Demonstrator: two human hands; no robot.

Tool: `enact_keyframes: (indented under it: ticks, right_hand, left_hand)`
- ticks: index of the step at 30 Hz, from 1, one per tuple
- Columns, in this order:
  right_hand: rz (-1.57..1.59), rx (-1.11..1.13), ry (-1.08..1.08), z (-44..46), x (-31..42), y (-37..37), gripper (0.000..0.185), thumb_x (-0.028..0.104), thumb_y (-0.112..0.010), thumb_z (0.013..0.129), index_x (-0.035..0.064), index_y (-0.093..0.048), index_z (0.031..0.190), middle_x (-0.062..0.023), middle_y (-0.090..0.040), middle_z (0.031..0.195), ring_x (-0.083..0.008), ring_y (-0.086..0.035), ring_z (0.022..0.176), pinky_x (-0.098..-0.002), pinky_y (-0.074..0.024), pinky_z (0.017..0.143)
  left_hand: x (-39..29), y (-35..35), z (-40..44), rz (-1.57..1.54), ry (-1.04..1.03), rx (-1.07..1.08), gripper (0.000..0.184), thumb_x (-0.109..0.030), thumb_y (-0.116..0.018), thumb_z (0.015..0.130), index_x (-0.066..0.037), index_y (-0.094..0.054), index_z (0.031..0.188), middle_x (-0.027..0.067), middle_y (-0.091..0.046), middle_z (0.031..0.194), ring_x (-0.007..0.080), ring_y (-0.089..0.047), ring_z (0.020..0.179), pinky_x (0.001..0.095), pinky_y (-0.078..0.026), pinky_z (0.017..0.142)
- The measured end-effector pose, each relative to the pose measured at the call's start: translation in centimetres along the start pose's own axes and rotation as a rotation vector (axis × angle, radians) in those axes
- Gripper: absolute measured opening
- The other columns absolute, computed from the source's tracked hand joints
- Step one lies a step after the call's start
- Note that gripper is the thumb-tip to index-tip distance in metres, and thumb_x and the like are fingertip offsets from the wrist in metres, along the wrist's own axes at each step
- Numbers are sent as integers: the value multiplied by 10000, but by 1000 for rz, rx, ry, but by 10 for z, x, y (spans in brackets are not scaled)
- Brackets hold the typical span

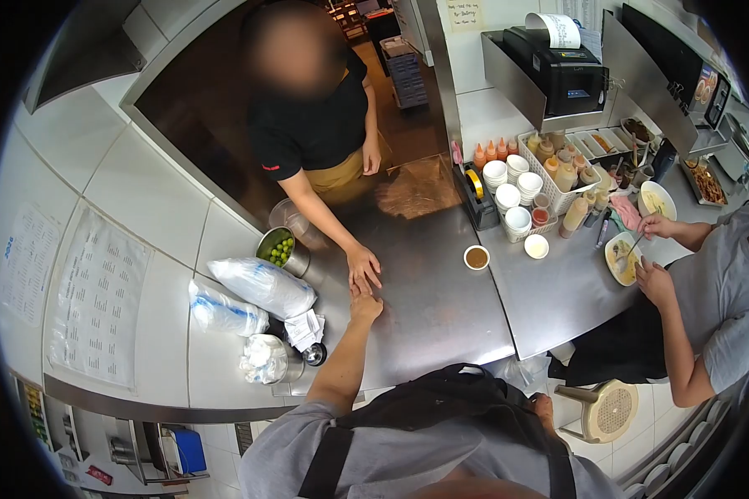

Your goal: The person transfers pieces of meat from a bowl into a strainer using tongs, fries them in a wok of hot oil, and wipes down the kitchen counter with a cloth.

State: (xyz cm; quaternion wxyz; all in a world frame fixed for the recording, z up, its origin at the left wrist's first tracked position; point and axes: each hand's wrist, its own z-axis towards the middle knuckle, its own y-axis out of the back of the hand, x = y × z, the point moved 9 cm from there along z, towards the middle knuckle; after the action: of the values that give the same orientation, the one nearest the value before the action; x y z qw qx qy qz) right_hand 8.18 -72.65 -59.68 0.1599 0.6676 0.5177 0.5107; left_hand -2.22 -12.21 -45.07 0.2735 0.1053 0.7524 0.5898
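Observation:
My left hand (364, 308) reaches forward over the steel counter (441, 308). It meets the hand (363, 266) of a person in a black shirt, who leans in from the far side of the opening. Where the two hands touch, my fingers are partly covered, and whether something small lies between them does not show. My right hand (543, 407) is low beside my dark apron (449, 395), mostly hidden. Left of my left hand are white plastic bags (265, 285), a bunch of white paper slips (305, 330) and a metal pot of green limes (281, 249).
A small bowl of brown sauce (477, 258) stands on the counter. Farther right are stacked white cups (508, 197), a basket of sauce bottles (562, 170) and a receipt printer (558, 75). Another person (699, 291) works over a plate there. A stool (603, 412) stands below.

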Motion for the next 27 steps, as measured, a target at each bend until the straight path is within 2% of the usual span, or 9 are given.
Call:
enact_keyframes:
  ticks: [2,4,6,7,9,12,19,22,27]
  right_hand:
    - [2,5,-8,5,0,-3,171,121,-560,724,9,-681,767,-236,-640,779,-367,-645,760,-423,-512,716]
    - [-1,-58,88,9,7,-4,163,122,-572,720,24,-689,781,-227,-644,773,-358,-649,757,-413,-514,718]
    - [-16,-39,59,11,15,-5,160,121,-579,720,30,-691,787,-221,-647,776,-354,-649,759,-409,-515,722]
    - [-32,-19,30,12,19,-6,156,119,-585,719,36,-694,793,-216,-650,779,-350,-650,760,-404,-515,726]
    - [-8,5,34,8,37,7,155,117,-586,719,37,-694,796,-215,-651,781,-349,-650,764,-405,-515,731]
    - [10,2,43,9,40,8,155,112,-583,722,35,-693,797,-215,-651,782,-351,-648,768,-409,-514,734]
    - [-33,-44,26,9,19,4,171,117,-554,732,19,-685,779,-227,-642,789,-364,-642,770,-420,-507,734]
    - [-26,-33,26,5,18,6,168,116,-553,730,19,-683,771,-229,-640,789,-367,-640,771,-428,-505,737]
    - [-12,-36,9,8,24,6,167,113,-552,731,17,-682,771,-226,-641,784,-370,-639,768,-434,-506,729]
  left_hand:
    - [-4,4,-5,-3,17,6,889,-253,-641,778,-65,-83,1444,217,-175,1467,383,-243,1336,419,-338,1049]
    - [-8,4,-9,-4,35,13,866,-248,-635,781,-80,-106,1446,209,-179,1469,377,-242,1338,423,-343,1045]
    - [-15,-2,-10,93,-30,19,773,-273,-601,801,-105,-197,1439,181,-180,1477,358,-220,1351,443,-338,1045]
    - [-15,-3,-9,94,-31,18,773,-273,-601,801,-105,-197,1439,181,-180,1477,358,-220,1351,443,-338,1045]
    - [-15,-13,-7,140,-26,136,680,-321,-547,830,-120,-276,1420,163,-170,1485,343,-185,1367,466,-316,1055]
    - [-17,-17,-6,161,2,196,638,-351,-506,847,-119,-310,1408,148,-150,1495,335,-170,1374,488,-289,1065]
    - [-21,-17,-6,203,15,231,637,-338,-490,857,-128,-281,1421,141,-116,1508,337,-151,1381,501,-280,1066]
    - [-25,-16,-5,198,11,224,638,-323,-517,840,-108,-307,1402,175,-160,1486,381,-184,1361,494,-312,1051]
    - [-25,-22,1,225,63,306,672,-308,-494,854,-115,-222,1437,179,-101,1504,385,-144,1374,476,-283,1075]
